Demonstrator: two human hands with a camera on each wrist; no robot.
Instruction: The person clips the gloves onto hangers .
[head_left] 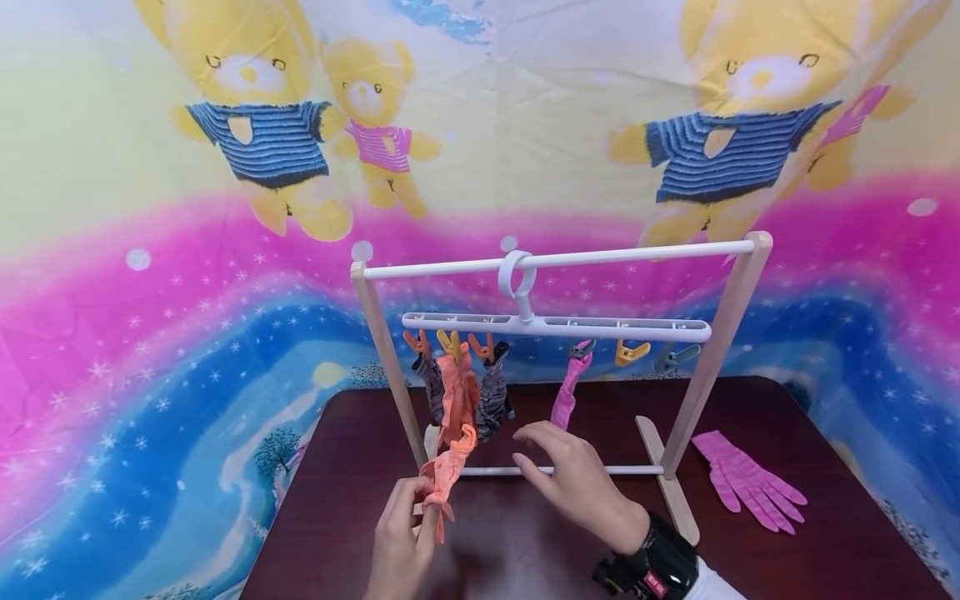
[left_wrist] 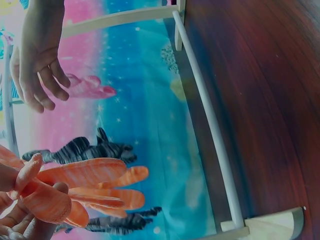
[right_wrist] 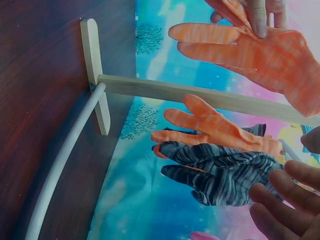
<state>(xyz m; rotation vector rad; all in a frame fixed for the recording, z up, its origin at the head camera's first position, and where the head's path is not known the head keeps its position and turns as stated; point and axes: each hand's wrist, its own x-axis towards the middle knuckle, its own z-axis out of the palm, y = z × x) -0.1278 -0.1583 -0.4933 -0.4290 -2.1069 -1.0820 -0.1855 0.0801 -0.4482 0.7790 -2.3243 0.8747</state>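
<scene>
My left hand [head_left: 405, 529] pinches an orange knit glove [head_left: 448, 477] in front of the rack's left side. In the right wrist view this glove [right_wrist: 295, 62] hangs sideways with its fingers spread. Another orange glove [head_left: 456, 398] hangs behind it from a yellow clip [head_left: 448, 343], between two black-and-grey striped gloves [head_left: 492, 404] on orange clips [head_left: 483, 346]. My right hand [head_left: 577, 483] hovers in front of the hanger, fingers loosely bent and holding nothing. Just behind it a pink glove [head_left: 568, 398] hangs from a grey clip [head_left: 581, 349].
A white hanger [head_left: 615, 327] hangs by its ring from the rack's top bar [head_left: 637, 255]. At right, a yellow clip [head_left: 632, 354] and a grey clip [head_left: 675, 358] hold nothing. A pink glove [head_left: 750, 482] lies on the dark table [head_left: 810, 550] beside the rack's right foot [head_left: 678, 504].
</scene>
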